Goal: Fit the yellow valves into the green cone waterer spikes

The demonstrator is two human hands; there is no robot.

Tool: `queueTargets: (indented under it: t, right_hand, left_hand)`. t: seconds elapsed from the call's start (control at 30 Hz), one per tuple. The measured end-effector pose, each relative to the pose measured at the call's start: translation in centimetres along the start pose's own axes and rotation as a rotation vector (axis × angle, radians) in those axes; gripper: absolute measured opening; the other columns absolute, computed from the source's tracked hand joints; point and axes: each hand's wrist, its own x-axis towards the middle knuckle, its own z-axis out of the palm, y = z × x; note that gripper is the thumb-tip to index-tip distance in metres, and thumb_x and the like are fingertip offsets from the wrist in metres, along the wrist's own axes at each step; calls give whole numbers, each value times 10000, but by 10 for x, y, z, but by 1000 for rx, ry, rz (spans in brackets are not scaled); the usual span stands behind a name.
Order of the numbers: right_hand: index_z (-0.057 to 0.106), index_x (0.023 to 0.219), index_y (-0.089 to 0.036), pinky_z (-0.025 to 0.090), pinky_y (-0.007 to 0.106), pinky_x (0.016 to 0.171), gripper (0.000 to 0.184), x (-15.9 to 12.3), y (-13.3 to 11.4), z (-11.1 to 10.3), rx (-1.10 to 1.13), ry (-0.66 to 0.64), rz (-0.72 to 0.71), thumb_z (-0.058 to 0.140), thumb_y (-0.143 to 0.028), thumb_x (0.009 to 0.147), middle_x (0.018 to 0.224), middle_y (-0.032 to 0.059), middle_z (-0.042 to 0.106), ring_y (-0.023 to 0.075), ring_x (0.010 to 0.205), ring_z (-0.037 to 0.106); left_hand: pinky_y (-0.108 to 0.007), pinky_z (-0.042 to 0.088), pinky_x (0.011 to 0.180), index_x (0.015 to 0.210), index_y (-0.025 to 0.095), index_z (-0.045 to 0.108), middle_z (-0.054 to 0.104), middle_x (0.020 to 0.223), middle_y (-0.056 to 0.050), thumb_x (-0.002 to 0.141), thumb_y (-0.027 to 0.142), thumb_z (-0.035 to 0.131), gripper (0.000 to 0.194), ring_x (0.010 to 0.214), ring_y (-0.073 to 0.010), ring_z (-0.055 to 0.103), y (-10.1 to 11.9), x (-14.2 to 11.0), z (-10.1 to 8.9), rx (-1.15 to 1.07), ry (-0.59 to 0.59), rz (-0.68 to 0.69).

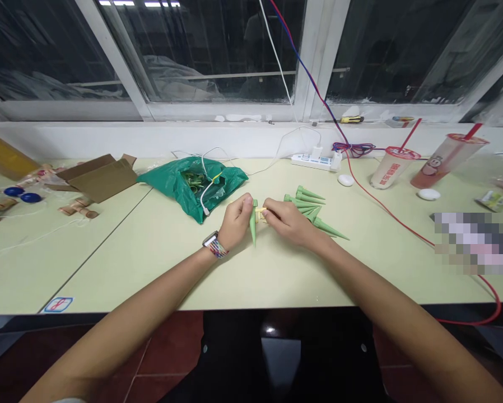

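My left hand [237, 221] is closed on a green plastic spike [254, 226], which hangs with its pointed end down. A wristwatch with a woven band [216, 245] sits on that wrist. My right hand [285, 220] pinches a small pale yellow piece [260, 210] at the spike's side, near its top; whether the piece is fixed to the spike I cannot tell. Several more green spikes [308, 204] lie in a loose pile on the table, just behind and right of my right hand.
An opened green plastic bag [167, 182] lies left of my hands, a white cable across it. Further left are a cardboard box [98, 178] and wooden toys [78, 207]. A power strip [312, 161], red cable [388, 210] and two drink cups [392, 168] stand at the right.
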Motion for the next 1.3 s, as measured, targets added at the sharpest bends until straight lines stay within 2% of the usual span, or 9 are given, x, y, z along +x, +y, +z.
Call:
queueTargets:
  t: [0.17, 0.43, 0.5, 0.6, 0.73, 0.9, 1.03, 1.17, 1.3]
  right_hand:
    - [268, 716, -268, 221, 273, 494, 383, 6, -4, 7, 546, -185, 355, 325, -468, 1038, 578, -79, 194, 124, 477, 197]
    - [474, 876, -212, 220, 334, 600, 267, -3, 1, 0, -442, 65, -125, 372, -388, 1049, 823, 67, 573, 178, 641, 422]
    - [455, 872, -219, 240, 330, 607, 260, -4, 2, 3, -398, 72, -116, 362, -378, 1056, 787, 50, 555, 179, 641, 423]
    - [382, 802, -241, 295, 302, 600, 347, -2, 2, 13, -10, 67, 38, 329, -451, 1073, 668, -12, 439, 165, 598, 403]
    - [280, 722, -270, 252, 277, 498, 505, 4, 2, 24, 503, -76, 371, 254, -655, 1048, 567, -79, 209, 137, 472, 250]
    - [467, 836, -226, 275, 294, 613, 365, -1, 0, 17, -103, 107, 58, 352, -471, 1081, 727, 16, 527, 171, 631, 450]
    - [473, 869, -219, 219, 320, 615, 267, -6, 1, 8, -419, 86, -91, 383, -370, 1069, 773, 45, 583, 178, 637, 446]
    - [430, 808, -225, 250, 299, 620, 284, -6, 1, 10, -220, 69, -43, 420, -365, 1055, 697, -8, 516, 151, 609, 415]
    - [316, 696, -246, 258, 276, 559, 389, 1, -3, 19, 366, 40, 172, 435, -426, 1020, 590, -50, 322, 130, 537, 311]
  left_hand:
    - [-331, 289, 585, 772, 227, 458, 444, 659, 9, 982, 721, 447, 537, 602, -165, 393, 6, 1, -14, 310, 64, 198]
    - [-306, 299, 448, 656, 241, 390, 364, 517, 31, 1007, 765, 261, 643, 432, -132, 330, 15, 5, 1, -328, -323, -394]
    - [-312, 318, 487, 678, 240, 388, 380, 558, 25, 1012, 750, 295, 617, 476, -139, 356, 15, 1, 2, -230, -186, -292]
    - [-329, 348, 589, 761, 230, 429, 451, 669, -3, 1022, 706, 369, 547, 605, -165, 427, 10, -2, -5, 107, 30, 29]
    - [-339, 329, 600, 807, 229, 462, 487, 726, -16, 968, 757, 445, 552, 643, -178, 432, 3, 1, -17, 325, 8, 217]
    - [-309, 331, 512, 705, 234, 426, 413, 578, 20, 1011, 745, 332, 603, 516, -149, 401, 8, 4, -6, -88, -99, -154]
    - [-290, 292, 433, 663, 238, 410, 341, 500, 48, 1007, 767, 286, 643, 416, -124, 327, 13, 2, 3, -403, -285, -409]
    - [-304, 347, 519, 707, 226, 442, 439, 586, 15, 1008, 732, 391, 590, 532, -144, 409, 12, -1, -2, -158, -126, -143]
    - [-315, 327, 553, 811, 224, 478, 447, 637, 23, 995, 730, 439, 540, 562, -146, 401, 12, -2, -9, 66, -2, 74]
